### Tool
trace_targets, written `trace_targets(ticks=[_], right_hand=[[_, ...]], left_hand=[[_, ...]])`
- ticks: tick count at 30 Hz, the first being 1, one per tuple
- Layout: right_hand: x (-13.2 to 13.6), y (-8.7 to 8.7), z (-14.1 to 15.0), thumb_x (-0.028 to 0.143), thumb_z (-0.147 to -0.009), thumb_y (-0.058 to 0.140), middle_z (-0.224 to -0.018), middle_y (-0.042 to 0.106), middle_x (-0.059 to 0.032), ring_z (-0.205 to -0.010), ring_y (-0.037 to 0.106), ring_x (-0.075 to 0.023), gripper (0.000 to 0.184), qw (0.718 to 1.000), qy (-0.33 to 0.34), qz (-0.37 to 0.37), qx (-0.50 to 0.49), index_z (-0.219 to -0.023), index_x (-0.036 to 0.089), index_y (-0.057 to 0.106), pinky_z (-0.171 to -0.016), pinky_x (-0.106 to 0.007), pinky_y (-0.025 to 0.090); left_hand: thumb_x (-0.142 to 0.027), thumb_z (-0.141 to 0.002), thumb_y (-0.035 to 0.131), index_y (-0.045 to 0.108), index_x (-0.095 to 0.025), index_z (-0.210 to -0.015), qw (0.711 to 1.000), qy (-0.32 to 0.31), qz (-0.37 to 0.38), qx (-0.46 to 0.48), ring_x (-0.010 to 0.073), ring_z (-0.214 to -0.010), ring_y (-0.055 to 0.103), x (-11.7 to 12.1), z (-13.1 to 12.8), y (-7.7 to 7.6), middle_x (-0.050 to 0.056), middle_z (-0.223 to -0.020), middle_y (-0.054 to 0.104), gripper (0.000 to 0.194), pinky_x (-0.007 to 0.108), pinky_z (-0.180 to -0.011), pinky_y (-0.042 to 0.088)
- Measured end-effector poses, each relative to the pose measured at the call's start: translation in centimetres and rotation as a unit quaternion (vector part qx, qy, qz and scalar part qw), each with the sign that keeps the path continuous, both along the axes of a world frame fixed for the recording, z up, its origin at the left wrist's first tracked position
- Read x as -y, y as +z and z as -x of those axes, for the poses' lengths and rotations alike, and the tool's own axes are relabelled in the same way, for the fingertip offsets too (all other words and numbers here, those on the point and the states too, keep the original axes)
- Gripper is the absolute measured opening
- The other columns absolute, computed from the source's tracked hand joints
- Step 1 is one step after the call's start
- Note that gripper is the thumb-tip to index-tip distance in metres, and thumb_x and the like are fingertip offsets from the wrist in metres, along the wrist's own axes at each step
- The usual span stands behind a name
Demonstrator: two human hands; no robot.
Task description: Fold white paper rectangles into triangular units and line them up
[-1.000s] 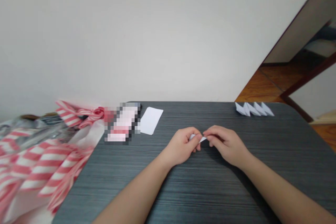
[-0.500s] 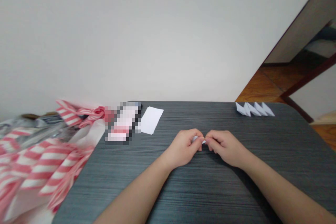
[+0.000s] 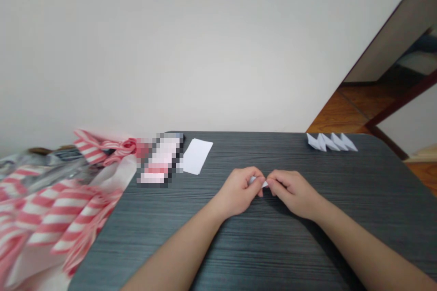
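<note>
A small piece of white paper (image 3: 264, 184) is pinched between my two hands, above the middle of the dark table. My left hand (image 3: 241, 191) is closed round most of it, and its fingers hide the paper's shape. The fingertips of my right hand (image 3: 292, 192) press on the paper's right end, close against the left fingertips. Toward the far right of the table lies a row of several folded white paper pieces (image 3: 331, 142), pointed and set side by side.
Flat white paper sheets (image 3: 198, 157) lie at the table's back left, beside a pixelated phone-like object (image 3: 161, 159). Red-and-white striped cloth (image 3: 64, 209) is heaped left of the dark table (image 3: 246, 254). A pale wall (image 3: 218, 54) stands behind; wooden floor (image 3: 336, 111) shows at right.
My right hand has shifted very slightly, and a little more of the white paper shows between the fingertips. Everything else looks the same.
</note>
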State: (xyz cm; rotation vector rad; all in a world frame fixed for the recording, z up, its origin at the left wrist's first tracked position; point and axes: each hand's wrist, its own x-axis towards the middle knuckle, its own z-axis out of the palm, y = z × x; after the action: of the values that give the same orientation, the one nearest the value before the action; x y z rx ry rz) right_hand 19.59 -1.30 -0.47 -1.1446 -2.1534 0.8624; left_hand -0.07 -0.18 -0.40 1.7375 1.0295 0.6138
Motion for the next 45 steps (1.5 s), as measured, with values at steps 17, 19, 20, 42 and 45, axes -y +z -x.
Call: trace_targets(ticks=[17, 19, 20, 42, 45], right_hand=[[0.0, 0.3, -0.1, 0.018, -0.092, 0.048, -0.062, 0.056, 0.0026, -0.059, 0.051, -0.0120, 0.025, 0.999, -0.028, 0.027, -0.002, -0.068, 0.019, 0.053, -0.058, -0.023, 0.036], [0.1, 0.3, 0.0, 0.020, -0.093, 0.048, -0.063, 0.056, 0.0023, -0.060, 0.051, -0.0122, 0.025, 0.999, -0.026, 0.027, 0.001, -0.068, 0.019, 0.054, -0.059, -0.024, 0.037], [0.1, 0.4, 0.0, 0.020, -0.093, 0.049, -0.064, 0.056, 0.0022, -0.060, 0.051, -0.0124, 0.024, 0.999, -0.025, 0.025, 0.003, -0.069, 0.019, 0.054, -0.059, -0.024, 0.037], [-0.2, 0.5, -0.9, 0.026, -0.093, 0.051, -0.060, 0.052, 0.0030, -0.057, 0.047, -0.0123, 0.025, 0.993, -0.086, 0.068, -0.054, -0.069, 0.019, 0.053, -0.057, -0.025, 0.037], [-0.3, 0.2, -1.2, 0.030, -0.095, 0.050, -0.056, 0.050, 0.0046, -0.053, 0.046, -0.0115, 0.026, 0.982, -0.077, 0.132, -0.110, -0.071, 0.020, 0.051, -0.055, -0.024, 0.037]], left_hand=[[-0.033, -0.094, 0.048, 0.060, -0.016, -0.082, 1.000, 0.013, 0.013, 0.019, 0.0099, -0.055, 0.053, 0.0, 0.1, 0.1, 0.001, -0.068, 0.067, 0.024, 0.020, -0.055, 0.039], [-0.033, -0.095, 0.048, 0.060, -0.016, -0.082, 1.000, 0.009, 0.011, 0.017, 0.0099, -0.056, 0.053, 0.0, 0.1, 0.1, 0.001, -0.069, 0.067, 0.024, 0.021, -0.055, 0.039], [-0.033, -0.095, 0.048, 0.060, -0.016, -0.082, 1.000, 0.008, 0.012, 0.018, 0.0099, -0.056, 0.054, 0.0, 0.1, 0.1, 0.001, -0.069, 0.067, 0.024, 0.021, -0.055, 0.039], [-0.046, -0.095, 0.047, 0.057, -0.016, -0.093, 0.983, 0.059, 0.094, 0.144, 0.0099, -0.050, 0.052, -0.1, -0.2, -0.3, 0.003, -0.069, 0.068, 0.032, 0.021, -0.049, 0.040], [-0.049, -0.097, 0.042, 0.059, -0.015, -0.099, 0.974, 0.090, 0.113, 0.173, 0.0098, -0.049, 0.052, -0.2, -0.1, -0.3, 0.002, -0.070, 0.065, 0.038, 0.021, -0.048, 0.041]])
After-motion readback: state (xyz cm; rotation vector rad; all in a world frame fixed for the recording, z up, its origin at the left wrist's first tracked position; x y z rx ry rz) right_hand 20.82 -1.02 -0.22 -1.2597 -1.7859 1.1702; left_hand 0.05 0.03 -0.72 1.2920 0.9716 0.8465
